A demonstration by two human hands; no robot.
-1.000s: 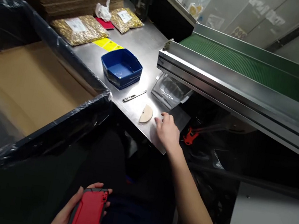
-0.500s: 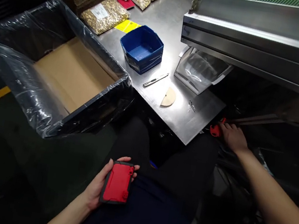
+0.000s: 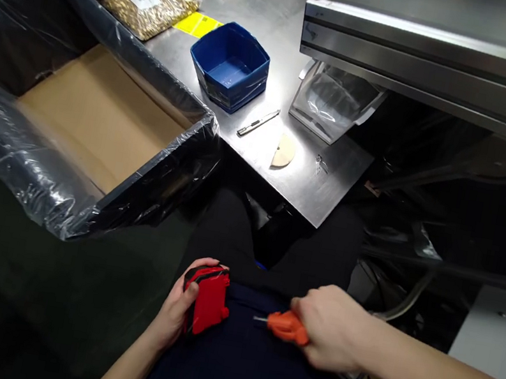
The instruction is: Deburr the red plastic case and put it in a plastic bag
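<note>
Above my lap, my left hand (image 3: 179, 306) is closed around a flat red-and-black plastic case (image 3: 211, 302), its thumb pressed along the near edge. The case is tilted, with its red face towards the right. My right hand (image 3: 330, 325) grips an orange screwdriver (image 3: 288, 327), whose thin metal shaft points left at the case. A gap separates the shaft tip from the case. Part of the screwdriver's handle is hidden in my fist.
Ahead on the metal table (image 3: 299, 187) are a blue bin (image 3: 229, 69), a utility knife (image 3: 258, 122), a cut wooden disc (image 3: 283, 151) and small metal pieces (image 3: 320, 164). A plastic-lined box (image 3: 100, 118) stands left. A conveyor frame (image 3: 423, 69) overhangs the right.
My right hand has come from the table's right edge to above my lap, bringing the orange screwdriver. My left hand has turned the case to a tilt. The camera view has shifted.
</note>
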